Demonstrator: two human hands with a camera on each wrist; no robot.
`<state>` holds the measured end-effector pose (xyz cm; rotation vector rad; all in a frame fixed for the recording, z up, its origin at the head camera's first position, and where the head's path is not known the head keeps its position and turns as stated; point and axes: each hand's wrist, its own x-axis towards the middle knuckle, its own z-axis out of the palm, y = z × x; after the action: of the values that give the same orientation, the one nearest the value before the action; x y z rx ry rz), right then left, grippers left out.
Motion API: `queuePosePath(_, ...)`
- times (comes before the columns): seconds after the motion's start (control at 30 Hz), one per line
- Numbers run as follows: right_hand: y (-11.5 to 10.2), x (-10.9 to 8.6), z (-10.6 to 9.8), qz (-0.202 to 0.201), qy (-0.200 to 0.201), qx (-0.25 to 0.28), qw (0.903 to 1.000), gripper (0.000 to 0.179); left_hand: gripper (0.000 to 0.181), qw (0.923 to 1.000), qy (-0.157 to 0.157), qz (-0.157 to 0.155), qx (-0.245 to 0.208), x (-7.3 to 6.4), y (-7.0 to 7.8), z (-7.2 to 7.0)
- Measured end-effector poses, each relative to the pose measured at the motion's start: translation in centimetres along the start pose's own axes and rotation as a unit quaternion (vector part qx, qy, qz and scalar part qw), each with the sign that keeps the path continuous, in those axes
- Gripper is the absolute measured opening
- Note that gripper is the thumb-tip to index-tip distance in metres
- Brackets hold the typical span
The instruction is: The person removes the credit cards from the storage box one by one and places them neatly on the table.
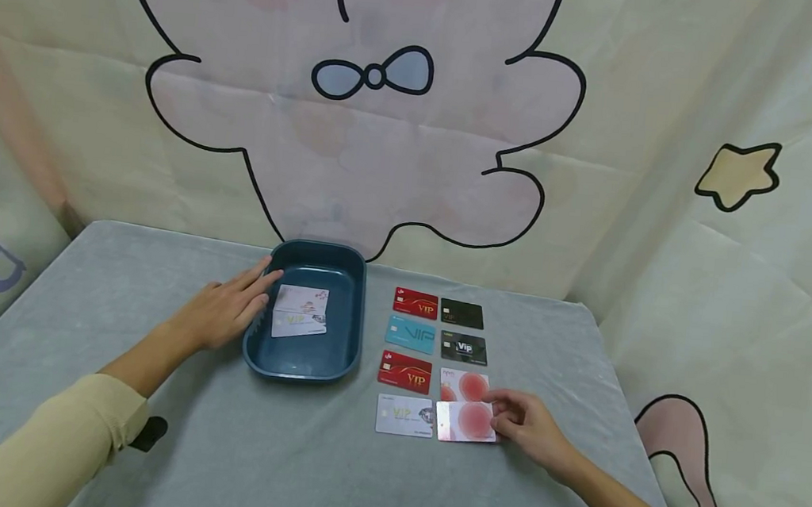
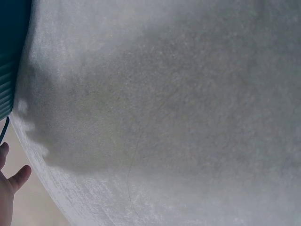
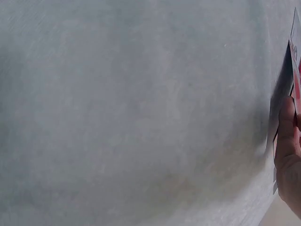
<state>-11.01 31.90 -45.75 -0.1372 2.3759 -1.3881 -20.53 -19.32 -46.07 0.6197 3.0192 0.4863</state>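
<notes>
My left hand lies along the left rim of a dark blue tray, its fingers extended over the edge. Two white cards overlap inside the tray. With thumb and fingers, my right hand pinches the right edge of a white card with a pink circle. In the right wrist view that card is tilted up from the cloth. Just behind it lies a similar card with pink circles, partly overlapped. A white VIP card lies to its left.
Farther back, two columns hold red VIP cards, a light blue VIP card, a black card and a black Vip card. A grey-blue cloth covers the table. A printed curtain hangs behind.
</notes>
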Motion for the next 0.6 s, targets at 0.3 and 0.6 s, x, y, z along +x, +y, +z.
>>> queuePosePath(0.3, 0.74, -0.09, -0.3, -0.028, -0.004, -0.072, 0.997, 0.03, 0.053, 1.0, -0.005, -0.001, 0.002, 0.01, 0.09, -0.04)
queuePosePath(0.6, 0.38, -0.14, 0.09, -0.047, 0.009, -0.154, 0.9869, 0.027, 0.054, 1.0, -0.005, -0.002, 0.003, 0.02, 0.05, 0.05)
